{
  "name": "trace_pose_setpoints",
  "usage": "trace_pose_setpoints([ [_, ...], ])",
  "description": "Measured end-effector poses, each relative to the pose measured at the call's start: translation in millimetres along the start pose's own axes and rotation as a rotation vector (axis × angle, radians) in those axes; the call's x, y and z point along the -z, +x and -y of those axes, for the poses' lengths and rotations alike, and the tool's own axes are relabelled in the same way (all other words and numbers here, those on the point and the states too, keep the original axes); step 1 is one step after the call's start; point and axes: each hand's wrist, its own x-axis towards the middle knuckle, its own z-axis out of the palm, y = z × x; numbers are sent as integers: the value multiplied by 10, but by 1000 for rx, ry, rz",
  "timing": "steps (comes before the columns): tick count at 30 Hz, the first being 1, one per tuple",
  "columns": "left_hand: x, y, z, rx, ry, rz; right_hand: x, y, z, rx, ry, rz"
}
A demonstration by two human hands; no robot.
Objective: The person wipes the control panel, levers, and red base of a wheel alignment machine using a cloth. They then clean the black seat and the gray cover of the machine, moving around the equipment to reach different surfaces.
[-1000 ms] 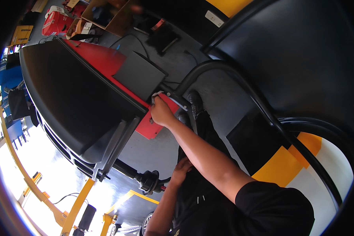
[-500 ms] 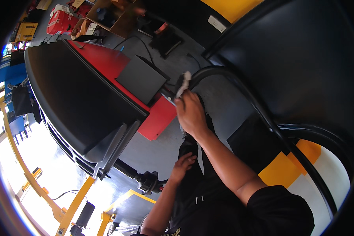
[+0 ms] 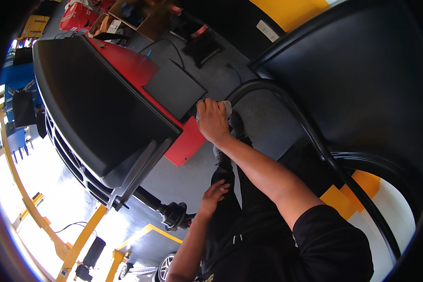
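My right hand [image 3: 213,123] is closed, with its fingers bent over the corner beside the grey square panel [image 3: 174,89]. A crumpled pale cloth [image 3: 228,107] pokes out from its grip; the rest of it is hidden under the palm. Close by is the end of a curved black tube [image 3: 263,84]. My left hand [image 3: 215,195] hangs in front of my leg, holding nothing, its fingers loose and slightly apart. On the left stands a machine with a black moulded top [image 3: 98,103] and a red body [image 3: 185,143].
A large black panel [image 3: 362,84] fills the right side, and the tube bends down along it. Below the machine's black top, a black shaft with a round knob [image 3: 175,216] sticks out. Cardboard boxes [image 3: 143,19] and a red bag [image 3: 76,18] lie at the far left.
My right hand has shifted slightly left and turned over, back upward, carrying the cloth down beside the tube's end. My left hand has barely moved. The view has tilted a little.
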Motion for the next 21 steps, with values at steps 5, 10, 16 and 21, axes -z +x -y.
trace_pose_setpoints([
  [5,40,-52,113,-29,-12,-6,8,46,46,-88,93,11],
  [10,4,-60,179,-51,-34,39,73,-237,-90,111,55,-99],
  [16,-13,-96,291,-36,-7,87,201,-872,-349,188,129,-50],
  [21,119,-89,258,-31,17,79,294,-1182,-596,-130,557,67],
])
